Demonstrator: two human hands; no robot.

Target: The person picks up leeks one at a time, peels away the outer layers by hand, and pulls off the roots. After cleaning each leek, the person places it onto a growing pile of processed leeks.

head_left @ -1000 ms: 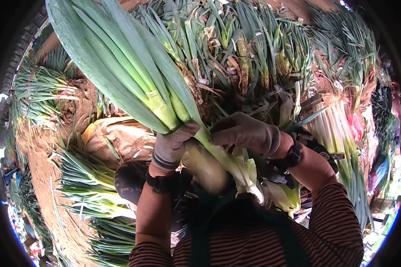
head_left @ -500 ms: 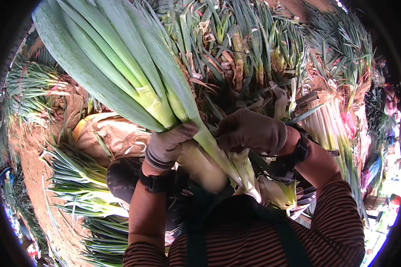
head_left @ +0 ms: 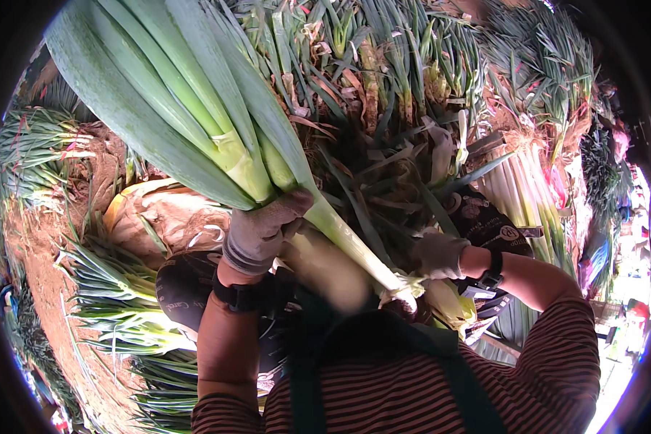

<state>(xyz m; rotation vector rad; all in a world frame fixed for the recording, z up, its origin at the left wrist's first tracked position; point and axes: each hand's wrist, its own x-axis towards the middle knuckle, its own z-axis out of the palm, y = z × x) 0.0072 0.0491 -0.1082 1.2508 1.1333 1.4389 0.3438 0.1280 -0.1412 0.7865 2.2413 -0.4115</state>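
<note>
My left hand (head_left: 264,231), in a grey-brown knit glove, is wrapped round a large green onion (head_left: 343,239) just where its broad green leaves spread up to the left. The pale shank slants down to the right toward my chest, its root end near a bunched strip of peeled outer skin (head_left: 405,286). Close beside that strip is my gloved right hand (head_left: 441,253), its fingers curled and closed; they are partly in shadow, but they seem to grip the skin. Another pale, thick stalk (head_left: 325,267) lies blurred below my left hand.
Dark printed cloth (head_left: 188,289) covers my knees. Loose peelings (head_left: 441,155) lie in the shaded heap ahead. Rows of green onions (head_left: 383,65) stand across the back. A bundle of white stalks (head_left: 524,195) lies right, more onions (head_left: 130,304) left, by a crumpled pale-brown sack (head_left: 170,220).
My right hand has moved down and to the right along the shank, from near its upper part to near the root end. Outer skin there is now bunched. The left hand keeps its hold.
</note>
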